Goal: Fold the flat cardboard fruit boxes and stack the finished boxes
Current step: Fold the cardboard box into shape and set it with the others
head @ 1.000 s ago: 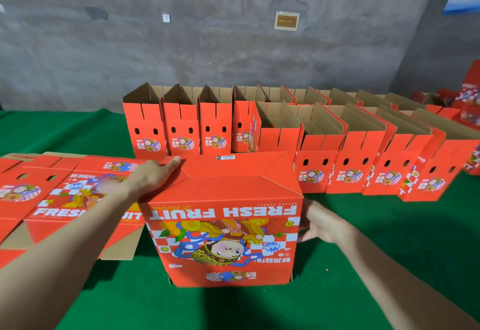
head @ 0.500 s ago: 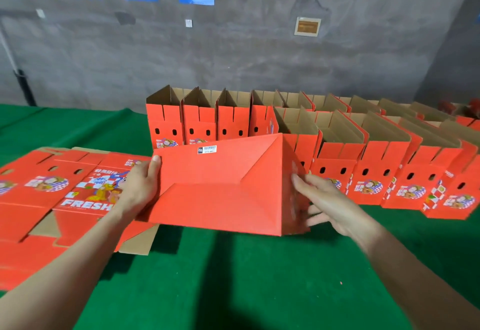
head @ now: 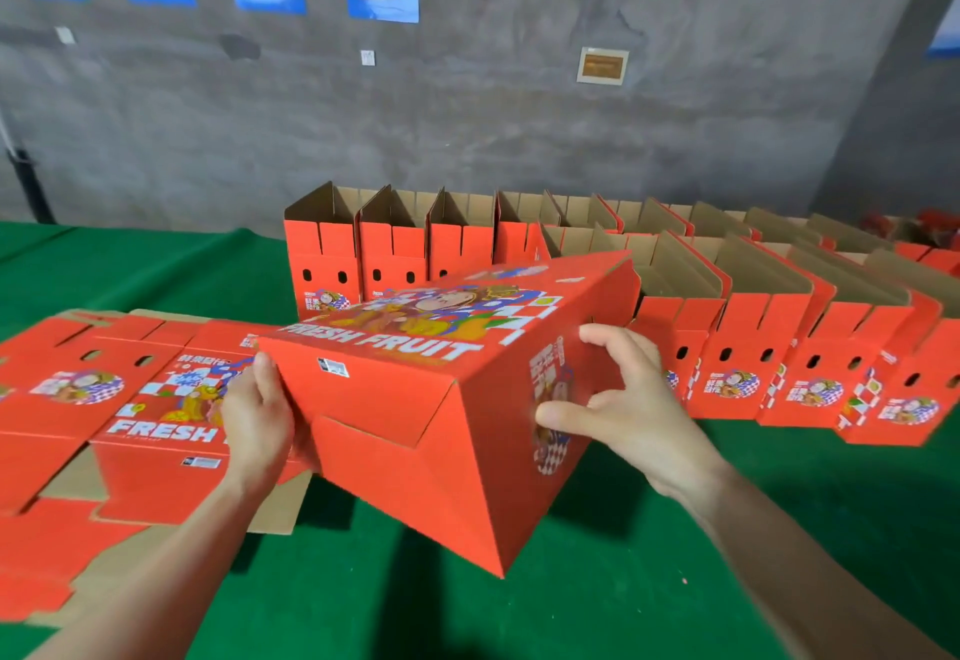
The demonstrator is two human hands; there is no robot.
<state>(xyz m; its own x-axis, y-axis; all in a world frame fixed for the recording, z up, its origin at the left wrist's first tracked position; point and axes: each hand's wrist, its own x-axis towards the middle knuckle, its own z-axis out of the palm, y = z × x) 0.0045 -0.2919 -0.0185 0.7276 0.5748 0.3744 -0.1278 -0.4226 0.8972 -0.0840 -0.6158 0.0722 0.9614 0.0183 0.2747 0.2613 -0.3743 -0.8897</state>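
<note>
Head view: the box [head: 415,425] hangs tilted at frame centre, base toward the camera, with the left hand [head: 260,415] gripping its left edge and the right hand [head: 628,410] clasping its right end. The tucked base flaps [head: 374,457] may spring open if it is turned, or its far corner could knock the finished row [head: 753,347] at right.

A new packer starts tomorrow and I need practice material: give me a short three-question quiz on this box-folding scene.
1. True or false: only the left hand is on the tilted box.
2. The flat boxes lie: A) on the person's left, B) on the person's right, C) inside the tilted box.
3. Fill in: the tilted box reads FRESH ____.
Key: 1 false, the right hand holds it too; 2 A; 3 FRUIT.
</note>
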